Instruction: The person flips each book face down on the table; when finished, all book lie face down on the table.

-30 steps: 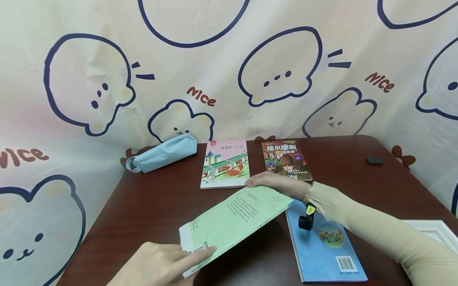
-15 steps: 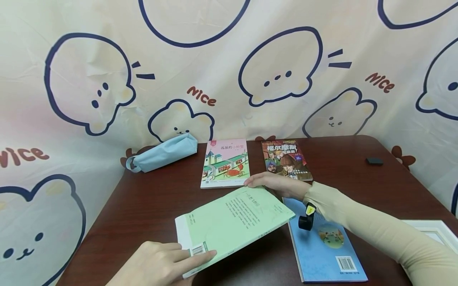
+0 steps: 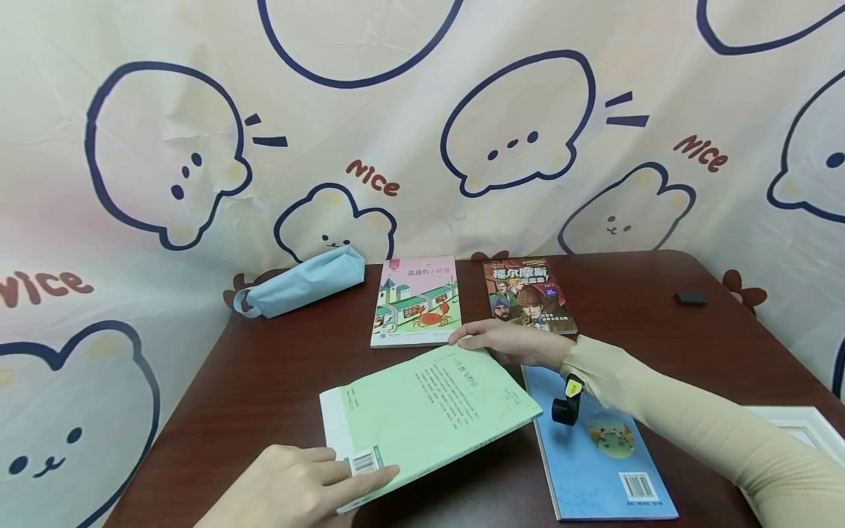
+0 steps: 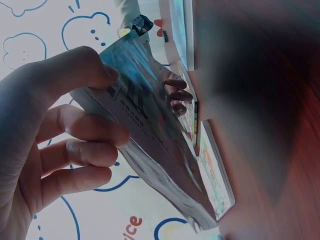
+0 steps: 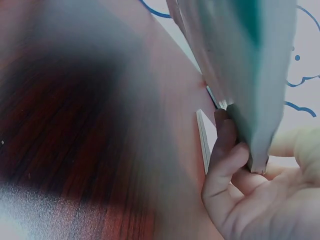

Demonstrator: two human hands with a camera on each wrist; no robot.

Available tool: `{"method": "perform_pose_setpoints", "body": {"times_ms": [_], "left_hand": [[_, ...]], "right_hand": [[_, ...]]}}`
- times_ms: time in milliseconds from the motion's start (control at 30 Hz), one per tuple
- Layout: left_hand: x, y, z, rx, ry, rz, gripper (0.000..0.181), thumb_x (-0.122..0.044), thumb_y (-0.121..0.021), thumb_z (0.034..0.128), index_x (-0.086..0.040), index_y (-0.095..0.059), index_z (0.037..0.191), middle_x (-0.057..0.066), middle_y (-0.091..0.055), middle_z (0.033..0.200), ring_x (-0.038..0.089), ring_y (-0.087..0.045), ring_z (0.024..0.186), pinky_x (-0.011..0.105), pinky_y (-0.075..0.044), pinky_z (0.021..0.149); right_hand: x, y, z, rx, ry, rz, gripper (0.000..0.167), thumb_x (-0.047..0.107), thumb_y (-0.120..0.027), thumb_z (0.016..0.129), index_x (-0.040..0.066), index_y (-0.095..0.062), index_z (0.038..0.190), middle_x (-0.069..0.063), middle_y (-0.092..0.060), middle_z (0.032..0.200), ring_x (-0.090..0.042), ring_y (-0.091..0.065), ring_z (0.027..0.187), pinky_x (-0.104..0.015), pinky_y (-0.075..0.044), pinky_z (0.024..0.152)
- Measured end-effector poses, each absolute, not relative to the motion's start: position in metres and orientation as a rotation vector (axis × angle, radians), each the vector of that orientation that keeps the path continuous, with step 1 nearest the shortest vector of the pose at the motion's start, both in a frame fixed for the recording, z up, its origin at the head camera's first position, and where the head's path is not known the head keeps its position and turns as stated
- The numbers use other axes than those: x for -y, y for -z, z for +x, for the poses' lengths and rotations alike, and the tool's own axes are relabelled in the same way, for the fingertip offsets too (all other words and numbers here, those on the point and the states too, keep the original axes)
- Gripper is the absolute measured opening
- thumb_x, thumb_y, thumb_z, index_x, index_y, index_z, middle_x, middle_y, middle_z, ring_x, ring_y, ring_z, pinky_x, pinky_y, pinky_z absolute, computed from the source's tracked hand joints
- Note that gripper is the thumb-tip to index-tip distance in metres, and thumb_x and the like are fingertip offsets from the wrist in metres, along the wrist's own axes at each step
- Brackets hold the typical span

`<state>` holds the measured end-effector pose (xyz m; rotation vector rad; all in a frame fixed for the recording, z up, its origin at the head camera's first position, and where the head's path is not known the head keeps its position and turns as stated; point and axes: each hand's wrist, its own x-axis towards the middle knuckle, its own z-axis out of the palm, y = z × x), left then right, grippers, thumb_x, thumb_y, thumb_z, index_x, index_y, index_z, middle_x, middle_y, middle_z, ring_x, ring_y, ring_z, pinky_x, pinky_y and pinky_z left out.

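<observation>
A pale green book is held tilted above the table, its text and barcode side facing up in the head view. The left hand pinches its near left corner, thumb on one cover and fingers on the other; the left wrist view shows this left hand at the book's edge. At the far right corner the right hand grips the book, and in the right wrist view the right hand has its fingers bent round the book's corner.
A blue book lies on the right, partly under the right wrist. Farther back are a pink book, a comic-style book and a light blue pouch. A small black object and a white frame are at the right.
The green book has turned slightly, so its printed face shows more broadly and its left edge has shifted a little left. Both hands keep their hold, nearly in place.
</observation>
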<state>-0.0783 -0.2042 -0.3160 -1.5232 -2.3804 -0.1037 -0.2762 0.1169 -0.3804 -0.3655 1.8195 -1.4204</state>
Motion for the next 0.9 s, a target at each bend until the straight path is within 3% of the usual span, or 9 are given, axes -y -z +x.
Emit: {"method": "perform_pose_setpoints", "body": {"times_ms": [133,367,900], "left_hand": [[0.205,0.319,-0.078,2.379,0.083,-1.558,0.056,-0.033,-0.080,0.0790,-0.026,-0.061,0.131,-0.018,-0.057,0.065,-0.007,-0.034,0.056,0.002,-0.013,0.051],[0.206,0.321,-0.078,2.426,0.024,-1.570,0.057,-0.031,-0.081,0.0782,-0.026,-0.061,0.131,-0.018,-0.048,0.059,-0.007,-0.027,0.055,0.004,-0.012,0.049],[0.207,0.334,-0.079,2.456,0.026,-1.545,0.059,-0.023,-0.083,0.0709,-0.028,-0.065,0.127,-0.018,-0.043,0.055,-0.005,-0.020,0.053,0.006,-0.011,0.049]], "right_hand": [[-0.116,0.381,-0.276,-1.798,1.412,-0.404,0.032,0.021,-0.045,0.104,0.008,-0.051,0.132,-0.008,-0.067,0.116,-0.016,-0.068,0.091,-0.029,-0.054,0.076],[-0.115,0.379,-0.274,-1.819,1.397,-0.429,0.036,0.021,-0.042,0.105,0.009,-0.046,0.139,-0.007,-0.068,0.115,-0.017,-0.069,0.092,-0.032,-0.055,0.077],[-0.105,0.387,-0.272,-1.898,1.378,-0.367,0.033,0.016,-0.044,0.104,0.012,-0.045,0.136,-0.010,-0.068,0.112,-0.019,-0.069,0.089,-0.034,-0.056,0.073]]}}
